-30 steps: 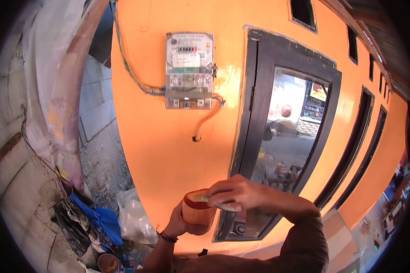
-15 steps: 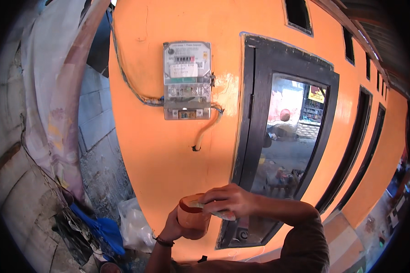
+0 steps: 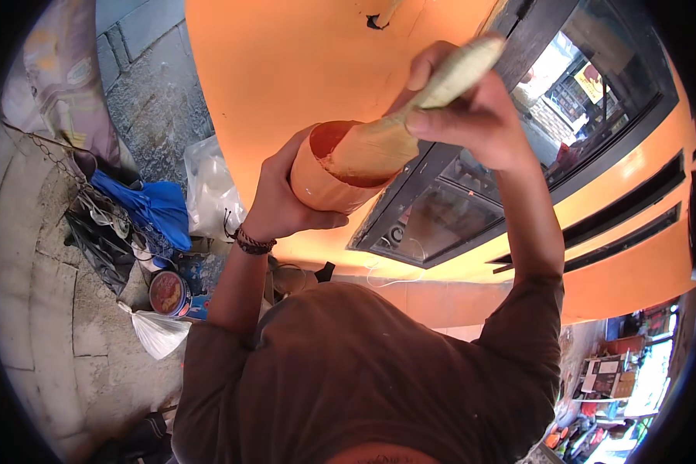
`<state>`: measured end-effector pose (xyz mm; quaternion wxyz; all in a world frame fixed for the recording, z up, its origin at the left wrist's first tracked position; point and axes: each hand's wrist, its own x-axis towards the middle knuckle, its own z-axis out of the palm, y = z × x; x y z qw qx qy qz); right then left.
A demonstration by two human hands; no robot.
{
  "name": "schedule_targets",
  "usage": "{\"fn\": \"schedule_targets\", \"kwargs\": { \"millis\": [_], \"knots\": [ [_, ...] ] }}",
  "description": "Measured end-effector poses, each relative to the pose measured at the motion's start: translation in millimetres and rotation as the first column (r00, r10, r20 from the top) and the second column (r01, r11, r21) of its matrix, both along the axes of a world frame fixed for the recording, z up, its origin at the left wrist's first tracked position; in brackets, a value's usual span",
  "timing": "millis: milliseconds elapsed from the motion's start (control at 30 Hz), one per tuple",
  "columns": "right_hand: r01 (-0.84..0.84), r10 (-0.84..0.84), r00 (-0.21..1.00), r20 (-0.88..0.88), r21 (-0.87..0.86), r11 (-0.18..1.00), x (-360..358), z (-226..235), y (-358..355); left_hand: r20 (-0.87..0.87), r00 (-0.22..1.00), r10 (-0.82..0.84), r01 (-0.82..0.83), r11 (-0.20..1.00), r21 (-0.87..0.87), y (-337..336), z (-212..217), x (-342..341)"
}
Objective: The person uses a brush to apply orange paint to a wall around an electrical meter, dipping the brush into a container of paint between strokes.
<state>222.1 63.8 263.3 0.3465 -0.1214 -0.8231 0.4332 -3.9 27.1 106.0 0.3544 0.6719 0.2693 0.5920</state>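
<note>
My left hand [image 3: 280, 193] is wrapped round an orange paint cup [image 3: 325, 187], tilted with its mouth up and to the right. Streaks of red-orange show on the inside wall. A paintbrush [image 3: 375, 151] with a broad tan body reaches into the mouth, its tip hidden inside. Above and to the right, my right hand [image 3: 472, 108] pinches the brush by its pale green handle, thumb on the near side.
An orange wall with a dark-framed glass window [image 3: 472, 216] stands just ahead. At the left are a blue cloth [image 3: 151, 209], a clear plastic bag [image 3: 209, 189], a round tin [image 3: 169, 294] and a white bag [image 3: 158, 331]. Grey blocks line the left side.
The view has tipped down, and the electricity meter has left it. The cup's mouth now faces me more. My right hand has risen from the rim, lifting the brush handle up and right.
</note>
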Motion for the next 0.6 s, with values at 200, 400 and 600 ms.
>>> {"fn": "schedule_targets", "kwargs": {
  "millis": [200, 400, 600],
  "knots": [
    [-0.014, 0.009, 1.000, -0.015, -0.330, 0.944, -8.3, -18.9, 15.1, 0.016, 1.000, -0.027, 0.028, 0.998, -0.061, -5.9, -3.9, 1.0],
    [0.055, -0.059, 0.998, -0.003, -0.333, 0.941, -11.0, -21.9, 12.4, 0.040, 0.996, -0.074, 0.078, 0.991, -0.107, -8.1, -6.7, 0.1],
    [0.156, -0.378, 0.848, -0.372, -0.506, 0.848, 11.7, -45.7, 20.5, 0.048, 0.989, -0.142, 0.146, 0.986, -0.078, 10.2, -17.7, 8.0]
  ]
}}
